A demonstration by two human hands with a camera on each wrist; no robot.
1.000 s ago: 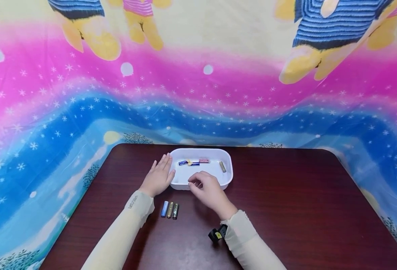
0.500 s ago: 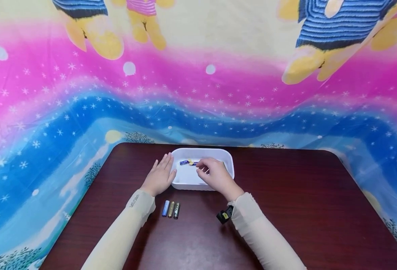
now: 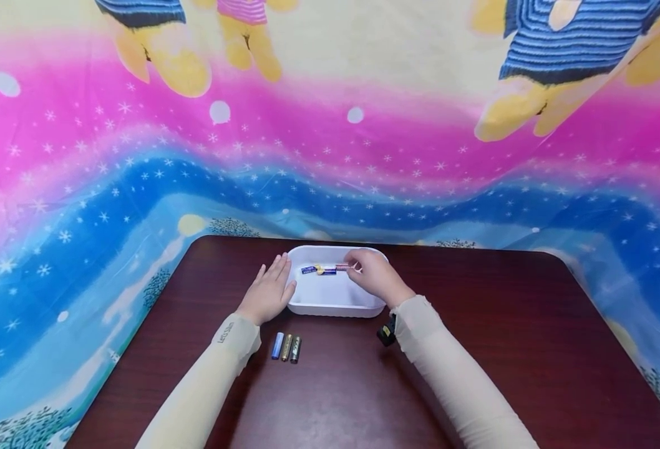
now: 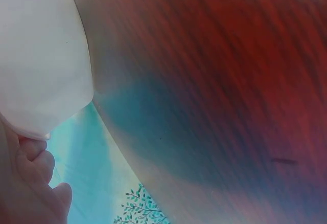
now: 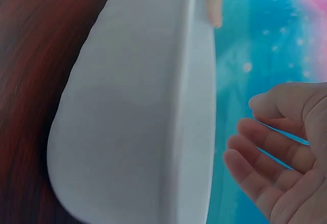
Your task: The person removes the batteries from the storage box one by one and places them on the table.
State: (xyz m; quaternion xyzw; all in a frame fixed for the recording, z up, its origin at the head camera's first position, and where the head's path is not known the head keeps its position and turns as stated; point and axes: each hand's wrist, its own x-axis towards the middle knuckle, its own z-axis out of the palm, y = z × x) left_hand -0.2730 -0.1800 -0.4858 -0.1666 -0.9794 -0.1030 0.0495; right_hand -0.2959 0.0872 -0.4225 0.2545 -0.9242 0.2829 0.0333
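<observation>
A white plastic tray (image 3: 330,309) stands near the back of the table. My left hand (image 3: 265,292) lies with straight fingers along its left side; in the left wrist view the fingertips (image 4: 45,165) meet the tray wall. Over the tray's right part hovers my right hand (image 3: 377,273). Its fingers are loosely bent and hold nothing, as the right wrist view shows. Just left of it inside the tray lies a red battery (image 3: 342,267), partly covered by the fingers. Two blue-and-yellow batteries (image 3: 309,270) lie further left. The tray's right inside is hidden behind my right hand.
In front of the tray, a light blue battery (image 3: 277,345), a gold battery (image 3: 287,347) and a dark battery (image 3: 296,349) lie side by side on the brown table (image 3: 504,337). A patterned cloth (image 3: 319,168) hangs behind the table's back edge.
My right hand has moved from the tray's front edge back and right over its right part, now hiding the gold battery that lay there. The left hand has stayed at the tray's side.
</observation>
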